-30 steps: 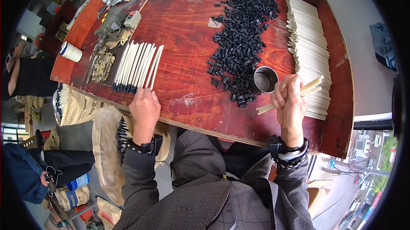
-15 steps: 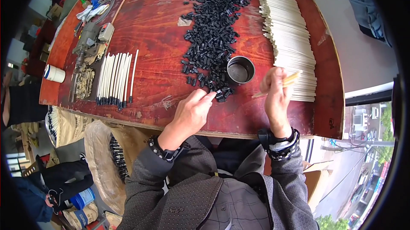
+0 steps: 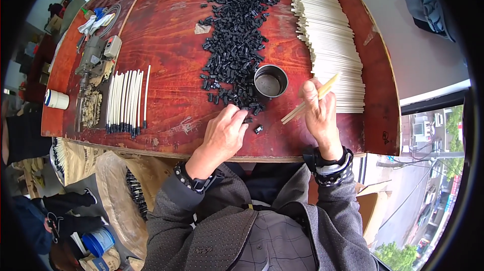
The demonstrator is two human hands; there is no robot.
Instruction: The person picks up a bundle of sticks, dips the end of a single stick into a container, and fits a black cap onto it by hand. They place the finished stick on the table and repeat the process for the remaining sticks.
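Note:
My left hand (image 3: 224, 134) is closed at the near end of a heap of small black plastic pieces (image 3: 236, 39), thumb and forefinger pinched on one small black piece (image 3: 248, 120). A loose black piece (image 3: 258, 129) lies just right of those fingertips. Closed around a few pale sticks (image 3: 328, 85), my right hand (image 3: 321, 115) hovers over the table. The sticks slant, their lower ends toward my left hand. Between the heap and my right hand stands a round dark metal cup (image 3: 270, 81). Beyond my right hand lies a long stack of white sticks (image 3: 333, 34).
White sticks with black ends (image 3: 123, 99) lie in a row at the left. Past them are a greasy motor-like machine (image 3: 93, 54), a switch box (image 3: 113, 46) and a white tub (image 3: 56, 99). A raised wooden rim (image 3: 378, 69) bounds the red table's right side.
My left hand has drawn back from the heap with a black piece. My right hand has turned, tilting the sticks toward the left. A loose black piece now lies near the left fingertips.

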